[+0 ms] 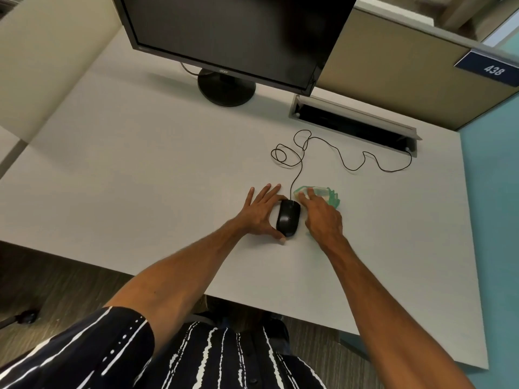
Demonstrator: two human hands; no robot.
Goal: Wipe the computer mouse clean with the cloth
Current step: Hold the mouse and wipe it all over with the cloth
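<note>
Mouse (288, 220) gripped by left hand (259, 213); right hand (323, 217) flat on green cloth (331, 196). Monitor (224, 29) reads acer; sign (490, 68) 438.

White desk (126, 178) — black mouse (288, 220), green cloth (332, 199), looped cable (302, 161), monitor stand (226, 88)

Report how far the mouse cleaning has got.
Done: nothing visibly wiped. In hand: left hand braces the black wired mouse between thumb and forefinger; right hand rests on the green cloth beside it. Left: bringing the cloth onto the mouse and wiping.
</note>
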